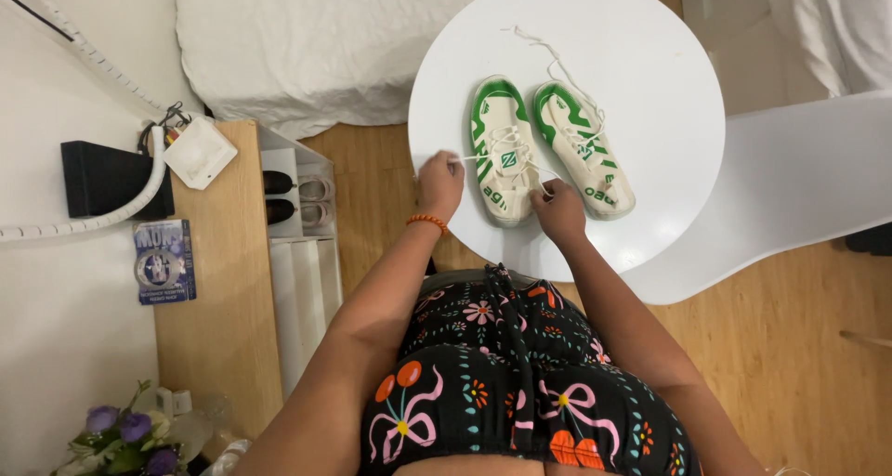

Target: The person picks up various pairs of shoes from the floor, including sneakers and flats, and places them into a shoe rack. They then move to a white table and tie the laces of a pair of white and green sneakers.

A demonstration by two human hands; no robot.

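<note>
Pinching white lace ends, the left hand (439, 184) pulls one strand out sideways while the right hand (558, 208) grips another at the left shoe (503, 150), which sits w/ the right shoe (583, 149) on a round white table (650, 77). Fingertips are hidden behind knuckles, so exact grip is hard to make out; loose lace (544, 53) trails off the right shoe toward the table's far edge.

View, head: single camera worn on the head, facing steeply down from above; torso at bottom edge, round white bench (650, 86) at upper centre, near, at arm's reach; floor (790, 346) around. No second view.
</note>
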